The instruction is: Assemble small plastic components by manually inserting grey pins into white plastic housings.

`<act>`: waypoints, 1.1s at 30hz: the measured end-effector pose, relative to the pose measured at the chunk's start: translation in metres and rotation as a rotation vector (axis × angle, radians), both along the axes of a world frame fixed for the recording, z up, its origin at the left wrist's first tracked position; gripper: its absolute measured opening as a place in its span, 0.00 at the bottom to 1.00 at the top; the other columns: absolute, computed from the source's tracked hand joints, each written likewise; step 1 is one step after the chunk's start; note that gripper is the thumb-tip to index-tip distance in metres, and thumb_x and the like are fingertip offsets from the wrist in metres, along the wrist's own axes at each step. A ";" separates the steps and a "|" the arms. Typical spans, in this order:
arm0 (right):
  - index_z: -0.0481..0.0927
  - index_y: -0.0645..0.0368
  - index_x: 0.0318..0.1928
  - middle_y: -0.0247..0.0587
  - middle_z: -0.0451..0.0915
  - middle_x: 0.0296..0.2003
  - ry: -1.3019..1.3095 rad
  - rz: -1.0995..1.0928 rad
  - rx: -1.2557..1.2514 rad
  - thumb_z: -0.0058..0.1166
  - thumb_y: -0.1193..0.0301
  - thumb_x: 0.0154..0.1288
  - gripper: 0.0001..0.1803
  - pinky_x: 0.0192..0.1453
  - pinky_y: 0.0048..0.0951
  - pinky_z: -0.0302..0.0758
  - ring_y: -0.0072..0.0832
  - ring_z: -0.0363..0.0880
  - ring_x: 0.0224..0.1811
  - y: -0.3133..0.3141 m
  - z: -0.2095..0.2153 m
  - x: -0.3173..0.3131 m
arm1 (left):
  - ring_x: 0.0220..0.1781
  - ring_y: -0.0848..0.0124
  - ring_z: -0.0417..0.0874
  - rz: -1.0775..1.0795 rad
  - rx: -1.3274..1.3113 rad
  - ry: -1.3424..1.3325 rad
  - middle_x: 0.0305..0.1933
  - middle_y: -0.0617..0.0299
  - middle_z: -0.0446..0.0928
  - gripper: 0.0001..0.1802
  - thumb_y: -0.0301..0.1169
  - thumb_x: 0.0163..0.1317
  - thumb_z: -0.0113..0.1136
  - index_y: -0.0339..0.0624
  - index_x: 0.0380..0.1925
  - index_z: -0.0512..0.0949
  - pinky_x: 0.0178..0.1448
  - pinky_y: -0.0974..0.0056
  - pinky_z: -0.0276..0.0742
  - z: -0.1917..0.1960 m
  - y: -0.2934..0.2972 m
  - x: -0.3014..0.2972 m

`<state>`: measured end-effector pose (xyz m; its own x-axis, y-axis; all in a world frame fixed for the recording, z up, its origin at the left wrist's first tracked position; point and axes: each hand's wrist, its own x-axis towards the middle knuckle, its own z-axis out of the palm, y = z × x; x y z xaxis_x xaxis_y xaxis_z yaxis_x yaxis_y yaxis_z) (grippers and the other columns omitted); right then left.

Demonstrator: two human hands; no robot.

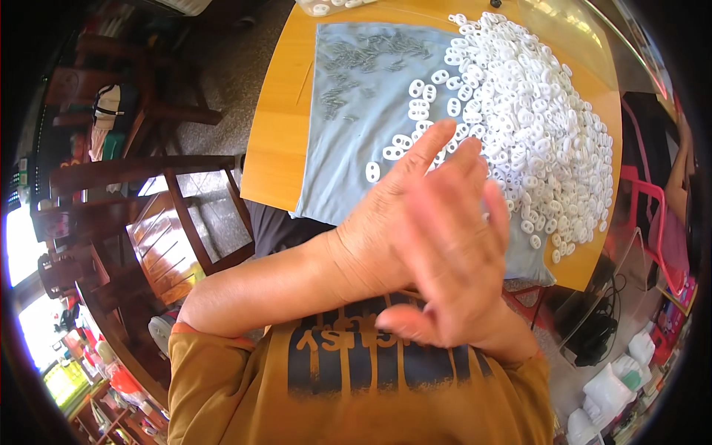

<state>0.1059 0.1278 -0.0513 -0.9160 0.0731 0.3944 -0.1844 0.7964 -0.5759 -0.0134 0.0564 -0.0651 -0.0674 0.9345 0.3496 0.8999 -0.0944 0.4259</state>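
My left hand (pixel 378 237) reaches across in front of me with fingers stretched out toward small white oval pieces, each with two holes. Crossing over it is my right hand (pixel 460 252), its fingers spread, its thumb pointing left and its outline smeared by motion. It hides part of the left hand's fingers. Nothing shows in either hand. Beyond them, a big heap of white oval pieces (pixel 534 119) covers the right part of a blue-grey cloth (pixel 341 156). Several loose ones, such as a single white piece (pixel 372 172), lie left of the heap. Thin metal pins (pixel 378 50) are scattered at the cloth's far left.
Under the cloth is a yellow wooden table (pixel 274 141). At its far edge stands a clear container (pixel 334 6) with white pieces. A dark wooden chair (pixel 174 208) is at the left, a red chair frame (pixel 656 215) and white plastic bags (pixel 612 386) at the right.
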 end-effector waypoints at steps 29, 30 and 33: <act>0.75 0.67 0.41 0.38 0.78 0.37 -0.369 -0.071 -1.720 0.52 0.76 0.64 0.08 0.46 0.22 0.77 0.19 0.77 0.40 -0.014 -0.002 -0.016 | 0.34 0.68 0.78 0.192 0.305 -0.754 0.36 0.59 0.78 0.18 0.17 0.51 0.59 0.33 0.45 0.77 0.38 0.67 0.71 -0.008 -0.084 -0.004; 0.75 0.67 0.41 0.38 0.78 0.37 -0.372 -0.071 -1.719 0.52 0.76 0.64 0.08 0.46 0.22 0.77 0.19 0.77 0.40 -0.016 -0.002 -0.018 | 0.35 0.67 0.79 0.242 0.245 -0.807 0.36 0.56 0.78 0.16 0.17 0.53 0.59 0.32 0.44 0.76 0.40 0.68 0.73 -0.001 -0.084 -0.004; 0.75 0.67 0.41 0.38 0.79 0.36 -0.278 -0.081 -1.621 0.51 0.77 0.65 0.07 0.44 0.20 0.76 0.20 0.77 0.38 -0.021 -0.003 -0.022 | 0.36 0.70 0.79 0.390 0.219 -1.323 0.37 0.58 0.76 0.14 0.17 0.55 0.58 0.33 0.43 0.76 0.40 0.70 0.73 -0.005 -0.087 0.009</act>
